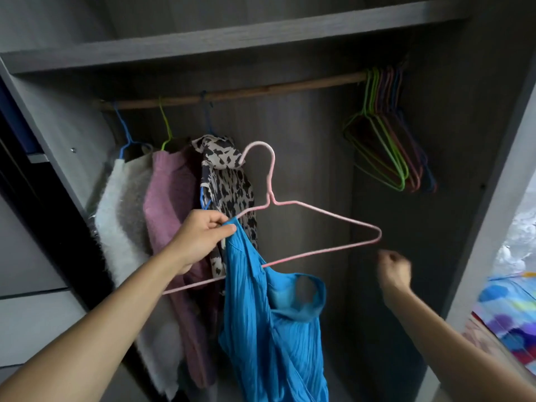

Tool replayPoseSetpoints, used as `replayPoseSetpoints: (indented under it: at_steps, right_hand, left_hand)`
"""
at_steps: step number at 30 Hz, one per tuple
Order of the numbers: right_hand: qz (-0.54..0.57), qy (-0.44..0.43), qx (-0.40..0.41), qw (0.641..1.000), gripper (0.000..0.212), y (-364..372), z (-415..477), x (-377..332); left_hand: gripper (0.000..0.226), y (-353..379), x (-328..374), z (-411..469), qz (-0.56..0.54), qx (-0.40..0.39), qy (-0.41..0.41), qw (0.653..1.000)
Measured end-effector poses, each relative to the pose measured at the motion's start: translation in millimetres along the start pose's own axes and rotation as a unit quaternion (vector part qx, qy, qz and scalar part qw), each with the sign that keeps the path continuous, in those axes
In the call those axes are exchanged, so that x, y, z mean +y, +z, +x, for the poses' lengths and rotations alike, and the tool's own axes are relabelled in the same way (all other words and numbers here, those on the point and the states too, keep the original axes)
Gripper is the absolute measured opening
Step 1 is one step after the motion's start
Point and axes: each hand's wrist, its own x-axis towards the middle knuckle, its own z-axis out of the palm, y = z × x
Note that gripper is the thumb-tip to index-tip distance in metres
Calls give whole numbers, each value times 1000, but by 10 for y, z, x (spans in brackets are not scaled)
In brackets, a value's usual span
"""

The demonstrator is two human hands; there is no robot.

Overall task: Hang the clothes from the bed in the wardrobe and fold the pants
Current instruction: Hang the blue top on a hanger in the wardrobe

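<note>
Inside the open grey wood-grain wardrobe, the left hand is pinching the left shoulder of a pale pink wire hanger together with one strap of a bright blue ribbed sleeveless top, thumb pressed over the fabric where it meets the wire. The hanger is tilting, its hook pointing up and short of the brown wooden rail, its right tip reaching toward the dark back panel. The blue top is draping down from the pinched strap, crossing in front of the hanger's bottom bar, with its other armhole sagging loose at the near right. The right hand is hovering just below the hanger's right tip, apart from it, blurred, fingers curled inward and holding nothing visible. On the left of the rail, a fluffy white sweater, a mauve knitted sweater and a black-and-cream animal-print garment are hanging side by side. At the far right of the rail, a bunch of empty coloured wire hangers is hanging together. A multicoloured patterned cloth is showing at the right edge.
</note>
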Motion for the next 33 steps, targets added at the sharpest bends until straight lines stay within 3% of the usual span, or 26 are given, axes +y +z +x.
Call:
replayPoseSetpoints:
  at_steps: [3, 6, 11, 16, 22, 25, 30, 31, 33]
  right_hand:
    - [-28, 70, -253, 965, 42, 284, -317, 299]
    - [-54, 85, -368, 924, 42, 622, -547, 276]
    - [72, 100, -342, 932, 6, 674, -391, 28]
    - [113, 108, -373, 915, 19, 377, -97, -284]
    - [-11, 61, -415, 908, 14, 151, 168, -548]
    - [-81, -15, -384, 920, 9, 114, 188, -606]
    - [-186, -205, -271, 922, 11, 110, 11, -658]
    - [-176, -216, -261, 924, 11, 90, -29, -674]
    - [-104, -156, -298, 936, 10, 20, -70, -687]
  left_hand:
    - [9, 19, 87, -20, -32, 0, 0, 999]
    - [9, 27, 160, -59, -29, -18, 6, 999]
    - [10, -235, 15, -149, 14, 1, 24, 1000]
    - [15, -397, -292, -249, 43, 29, 18, 998]
    - [14, -574, -479, -215, 160, 7, 77, 984]
    - [16, -516, -452, -210, 207, 52, 101, 972]
    - [10, -446, -364, -240, 302, 188, 160, 921]
    - [8, -441, -382, -240, 330, 206, 182, 903]
    - [7, -440, -437, -249, 375, 241, 210, 870]
